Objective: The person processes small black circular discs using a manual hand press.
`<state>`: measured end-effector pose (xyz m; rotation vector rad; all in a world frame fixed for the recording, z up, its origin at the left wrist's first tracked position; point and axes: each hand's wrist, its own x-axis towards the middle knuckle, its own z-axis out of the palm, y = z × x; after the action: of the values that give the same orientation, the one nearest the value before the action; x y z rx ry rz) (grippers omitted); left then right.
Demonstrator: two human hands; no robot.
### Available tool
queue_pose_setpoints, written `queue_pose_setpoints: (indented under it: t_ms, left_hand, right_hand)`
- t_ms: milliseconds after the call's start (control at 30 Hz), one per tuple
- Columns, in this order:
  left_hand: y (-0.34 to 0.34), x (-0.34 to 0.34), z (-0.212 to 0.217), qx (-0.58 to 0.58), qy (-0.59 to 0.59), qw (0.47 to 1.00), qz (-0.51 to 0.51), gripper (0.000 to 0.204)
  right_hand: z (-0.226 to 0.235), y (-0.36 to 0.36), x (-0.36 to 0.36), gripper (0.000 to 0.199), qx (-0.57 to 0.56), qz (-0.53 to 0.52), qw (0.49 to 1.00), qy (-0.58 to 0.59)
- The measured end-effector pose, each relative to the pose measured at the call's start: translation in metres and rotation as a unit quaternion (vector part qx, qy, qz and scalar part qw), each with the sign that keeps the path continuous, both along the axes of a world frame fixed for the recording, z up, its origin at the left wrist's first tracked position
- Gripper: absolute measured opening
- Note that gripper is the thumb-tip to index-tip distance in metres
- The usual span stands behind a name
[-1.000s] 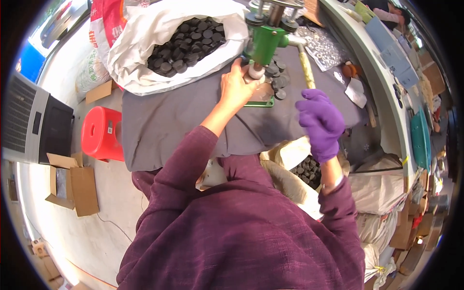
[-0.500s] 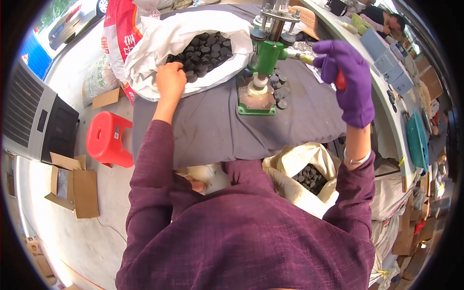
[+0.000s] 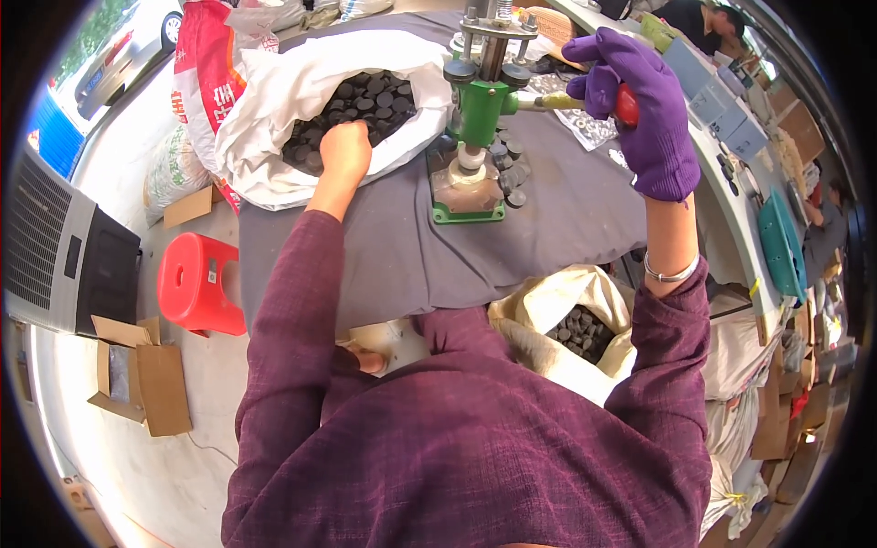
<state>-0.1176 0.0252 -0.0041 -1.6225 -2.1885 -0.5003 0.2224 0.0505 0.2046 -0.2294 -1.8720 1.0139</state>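
My left hand (image 3: 346, 151) reaches over an open white sack (image 3: 256, 110) of black round discs (image 3: 375, 99). Its fingers are curled together at the near side of the pile, and whatever they hold is hidden. A green hand press (image 3: 480, 114) stands right of the sack, with a pale round piece (image 3: 470, 163) under its ram. From the press a lever (image 3: 551, 100) sticks out to the right and ends in a red knob (image 3: 627, 106). My right hand (image 3: 644, 114), in a purple glove, is loosely closed around that knob.
Loose black discs (image 3: 510, 164) lie right of the press on the grey cloth (image 3: 384, 247). Below the table edge sits a cream sack (image 3: 530, 315) holding more discs. A red stool (image 3: 196, 283) and an open cardboard box (image 3: 160, 388) are at left. Another person (image 3: 703, 27) is at far right.
My left hand has moved right over the discs, its fingers curled tighter. My right hand remains on the knob. The whole view has shifted slightly.
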Motion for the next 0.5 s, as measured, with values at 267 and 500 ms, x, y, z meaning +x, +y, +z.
queue_pose_setpoints:
  t_ms: [267, 500]
  left_hand:
    - [-0.052, 0.064, -0.019, 0.036, -0.367, 0.916, -0.157, 0.013]
    - [-0.078, 0.036, -0.036, 0.034, -0.34, 0.928, -0.151, 0.026]
  right_hand:
    - [-0.01, 0.007, 0.007, 0.03, 0.057, 0.002, 0.998, 0.027]
    - [0.007, -0.012, -0.006, 0.029, -0.119, -0.051, 0.991, 0.027]
